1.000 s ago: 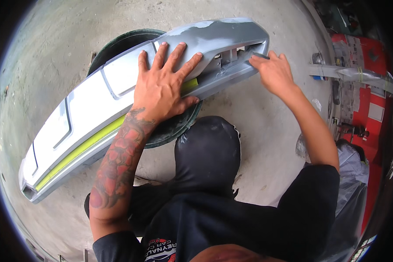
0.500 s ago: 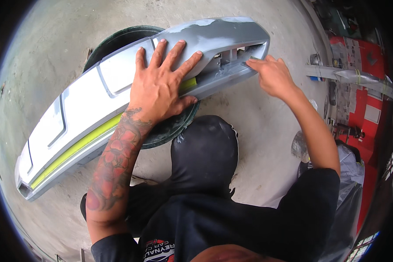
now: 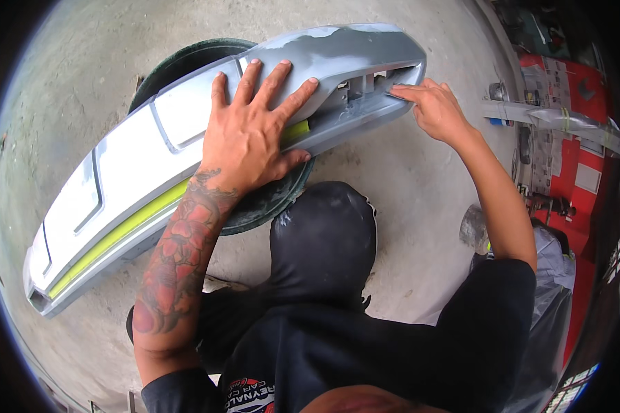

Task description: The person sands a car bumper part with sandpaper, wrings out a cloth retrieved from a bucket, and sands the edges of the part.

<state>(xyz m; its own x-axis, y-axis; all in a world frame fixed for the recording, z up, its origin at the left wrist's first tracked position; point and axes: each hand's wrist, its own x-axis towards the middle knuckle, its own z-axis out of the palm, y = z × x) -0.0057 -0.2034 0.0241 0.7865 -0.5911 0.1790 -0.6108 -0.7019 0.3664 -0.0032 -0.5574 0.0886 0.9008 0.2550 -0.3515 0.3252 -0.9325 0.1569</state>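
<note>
A long car bumper piece (image 3: 117, 193), white on the left and patchy grey on the right, lies diagonally over a dark green round tub (image 3: 262, 213). A lime-yellow strip (image 3: 110, 242) runs along its slot. My left hand (image 3: 251, 138) lies spread on its top face, thumb over the lower edge. My right hand (image 3: 437, 110) is closed on a small dark flat piece (image 3: 397, 96), held against the grey lower lip of the opening at the right end; its exact kind is unclear.
My dark-clad knee (image 3: 322, 248) is just below the tub on the concrete floor (image 3: 406, 206). On the right stand red-and-white objects (image 3: 579, 227), a plastic-wrapped long piece (image 3: 551, 120), clear plastic sheeting (image 3: 551, 289) and a metal can (image 3: 472, 227).
My right hand has shifted slightly along the opening's lip, first down-left, then back up. The bumper and my left hand appear slightly higher and farther left in the picture.
</note>
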